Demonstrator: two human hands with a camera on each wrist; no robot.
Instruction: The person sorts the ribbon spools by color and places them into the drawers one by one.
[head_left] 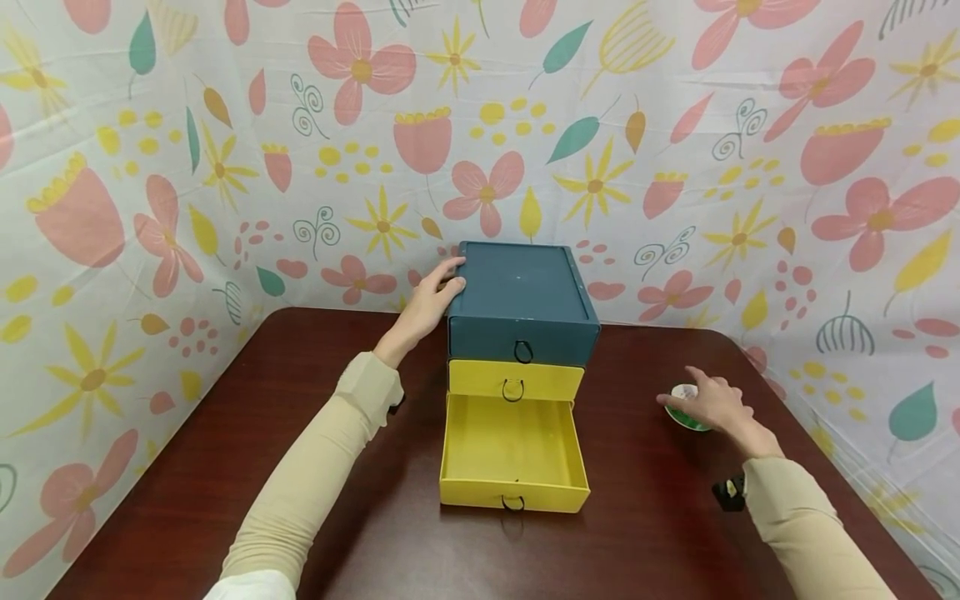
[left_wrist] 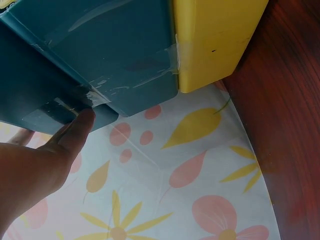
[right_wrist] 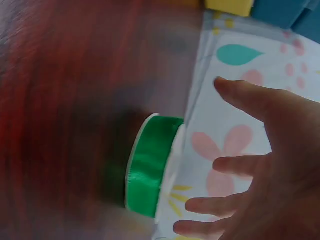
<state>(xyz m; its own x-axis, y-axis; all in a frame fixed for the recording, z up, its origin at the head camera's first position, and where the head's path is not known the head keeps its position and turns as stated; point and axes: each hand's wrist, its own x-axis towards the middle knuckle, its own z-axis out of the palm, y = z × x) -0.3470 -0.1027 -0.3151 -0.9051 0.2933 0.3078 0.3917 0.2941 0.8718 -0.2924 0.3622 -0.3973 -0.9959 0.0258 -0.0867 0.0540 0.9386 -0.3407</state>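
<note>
A small drawer cabinet with a dark blue top (head_left: pixel 521 279) stands on the table, its lowest yellow drawer (head_left: pixel 510 442) pulled out and bare inside. My left hand (head_left: pixel 429 302) rests with extended fingers against the cabinet's upper left side; in the left wrist view its fingertips (left_wrist: pixel 86 120) touch the blue wall. Off to the right, my right hand (head_left: pixel 716 402) hovers over a spool of green ribbon (head_left: pixel 686 423) with white rims. In the right wrist view the fingers are spread apart, and the ribbon spool (right_wrist: pixel 152 167) lies just beyond them, not held.
The cabinet's middle yellow drawer (head_left: pixel 517 379) and blue drawer (head_left: pixel 487 340) are closed, each with a black loop pull. Reddish-brown wood forms the table (head_left: pixel 600 550). A flower-printed cloth (head_left: pixel 480 125) hangs behind and along both sides.
</note>
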